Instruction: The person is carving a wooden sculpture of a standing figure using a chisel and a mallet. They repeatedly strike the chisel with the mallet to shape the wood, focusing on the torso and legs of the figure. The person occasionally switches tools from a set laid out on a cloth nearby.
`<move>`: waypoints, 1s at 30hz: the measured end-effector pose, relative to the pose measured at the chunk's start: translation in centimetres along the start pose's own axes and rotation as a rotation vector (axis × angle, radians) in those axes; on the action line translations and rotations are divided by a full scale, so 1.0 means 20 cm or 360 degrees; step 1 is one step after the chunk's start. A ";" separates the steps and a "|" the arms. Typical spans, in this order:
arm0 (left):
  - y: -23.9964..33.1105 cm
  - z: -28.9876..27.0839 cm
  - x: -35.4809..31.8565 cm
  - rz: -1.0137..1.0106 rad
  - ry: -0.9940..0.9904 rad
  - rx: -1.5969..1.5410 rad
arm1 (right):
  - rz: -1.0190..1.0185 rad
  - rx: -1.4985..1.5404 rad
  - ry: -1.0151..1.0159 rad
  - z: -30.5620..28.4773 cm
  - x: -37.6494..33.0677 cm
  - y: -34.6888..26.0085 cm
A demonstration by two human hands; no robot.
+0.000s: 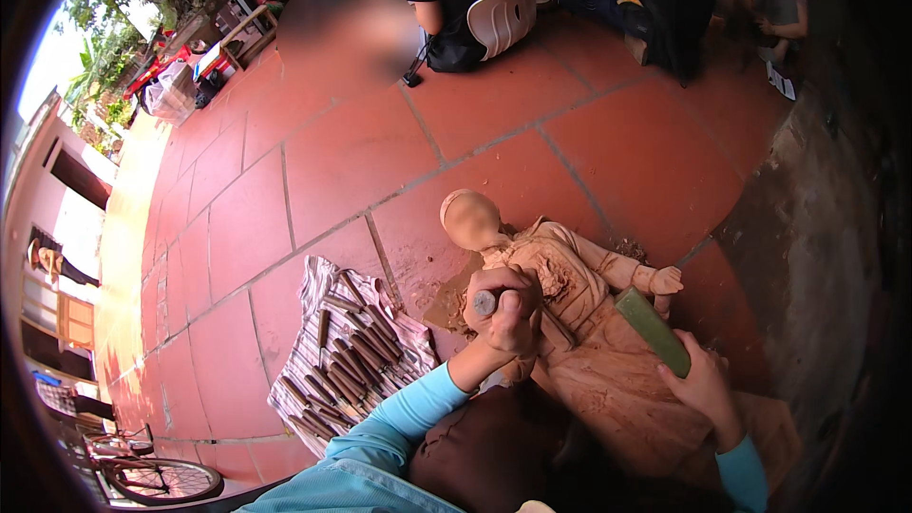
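A carved wooden figure (608, 361) in draped robes lies on its back in front of me, its head away from me and its arm reaching right. My left hand (513, 318) is closed in a fist above the figure's chest, around a carving chisel (484, 302). Only the round grey butt of its handle shows; the blade is hidden. At the figure's right side, my right hand (705, 388) grips the near end of a long green block (653, 331). The block's far end is near the carved hand and apart from the chisel.
Left of the figure, several brown-handled carving tools (356, 361) lie on a striped cloth (309, 309). Wood chips are scattered by the figure on the red tiled floor (361, 161). People sit at the back, one by a white chair (506, 17). A bicycle (161, 478) stands lower left.
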State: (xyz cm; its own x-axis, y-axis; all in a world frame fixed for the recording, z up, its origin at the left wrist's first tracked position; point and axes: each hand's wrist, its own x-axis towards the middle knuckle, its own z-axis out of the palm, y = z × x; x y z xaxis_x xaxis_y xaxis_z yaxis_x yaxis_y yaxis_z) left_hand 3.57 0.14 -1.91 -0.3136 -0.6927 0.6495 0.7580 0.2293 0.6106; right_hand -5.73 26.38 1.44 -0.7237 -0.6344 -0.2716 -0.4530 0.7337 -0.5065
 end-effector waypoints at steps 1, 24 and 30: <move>-0.01 0.00 -0.01 0.0026 -0.0007 -0.0111 | 0.0012 -0.0047 0.0008 -0.01 0.00 -0.01; -0.01 0.00 -0.04 0.0012 -0.0078 -0.0294 | -0.0116 0.0013 0.0068 -0.01 -0.03 0.00; -0.03 -0.02 -0.05 0.0034 -0.0094 -0.0264 | -0.0127 0.0040 0.0067 -0.01 -0.03 0.00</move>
State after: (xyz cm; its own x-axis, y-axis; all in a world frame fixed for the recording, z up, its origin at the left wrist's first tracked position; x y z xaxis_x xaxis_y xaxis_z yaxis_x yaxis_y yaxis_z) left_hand 3.68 0.35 -3.09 -0.3257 -0.6464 0.6900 0.8473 0.1241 0.5163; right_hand -5.35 26.81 1.78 -0.7073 -0.6794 -0.1952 -0.4973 0.6745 -0.5457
